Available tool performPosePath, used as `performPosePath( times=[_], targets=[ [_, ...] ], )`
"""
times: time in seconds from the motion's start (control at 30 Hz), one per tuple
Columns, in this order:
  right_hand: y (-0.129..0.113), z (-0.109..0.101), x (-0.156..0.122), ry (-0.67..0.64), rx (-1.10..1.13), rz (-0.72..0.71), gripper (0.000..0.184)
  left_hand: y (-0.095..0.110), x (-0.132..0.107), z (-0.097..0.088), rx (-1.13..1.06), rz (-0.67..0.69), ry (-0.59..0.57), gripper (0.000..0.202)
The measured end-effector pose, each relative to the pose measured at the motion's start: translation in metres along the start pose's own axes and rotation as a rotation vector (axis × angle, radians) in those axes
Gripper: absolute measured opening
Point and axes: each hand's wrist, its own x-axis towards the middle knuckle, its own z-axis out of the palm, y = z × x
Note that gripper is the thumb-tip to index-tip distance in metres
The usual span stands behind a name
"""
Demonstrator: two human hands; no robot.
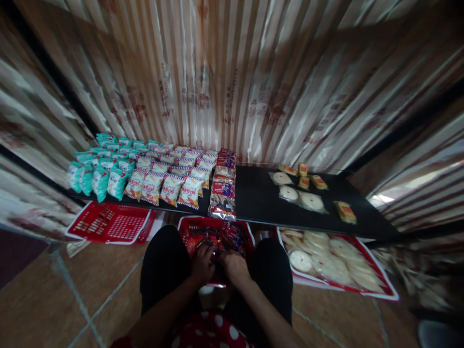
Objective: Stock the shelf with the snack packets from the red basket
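Observation:
Between my knees stands a red plastic basket (pixel 250 237) with snack packets (pixel 232 234) in red, orange and dark purple foil. My left hand (pixel 203 264) reaches into it from the left, its fingers curled onto a dark shiny packet. Close beside it, my right hand (pixel 234 267) is also in the basket, fingers bent down and closed at the same dark packet. The fingertips are partly hidden in the dim light. Just beyond, on the black shelf (pixel 253 198), lies a column of red and silver packets (pixel 222 188), overlapping front to back.
Left on the shelf stand rows of teal bags (pixel 100 181) and white-orange bags (pixel 170 188). Round white packs (pixel 311 201) and yellow packs (pixel 345 211) lie right. A red basket (pixel 116 222) sits lower left; another basket (pixel 389 290) with round flat packs is lower right.

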Motion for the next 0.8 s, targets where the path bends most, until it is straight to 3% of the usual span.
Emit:
performPosePath(
  times=[0.1, 0.23, 0.4, 0.57, 0.7, 0.8],
  targets=[
    [0.002, -0.033, -0.011, 0.037, 0.055, -0.179, 0.027, 0.01, -0.003, -0.014, -0.027, 0.106, -0.017, 0.035],
    [0.012, -0.065, -0.019, 0.198, 0.18, -0.215, 0.025, 0.025, -0.009, -0.034, -0.066, 0.145, -0.039, 0.023],
    [0.031, -0.088, -0.025, 0.514, 0.444, -0.1, 0.05, 0.052, -0.016, -0.064, -0.128, 0.148, 0.008, 0.022],
    [0.052, -0.097, -0.034, 0.717, 0.716, 0.096, 0.061, 0.076, -0.017, -0.082, -0.355, 0.196, 0.05, 0.024],
    [0.056, -0.09, -0.038, 0.68, 1.191, 0.086, 0.071, 0.092, -0.013, -0.086, -0.609, 0.199, 0.036, 0.026],
    [0.049, -0.083, -0.04, 0.583, 1.442, 0.101, 0.067, 0.103, -0.009, -0.088, -0.697, 0.171, 0.036, 0.029]
  ],
)
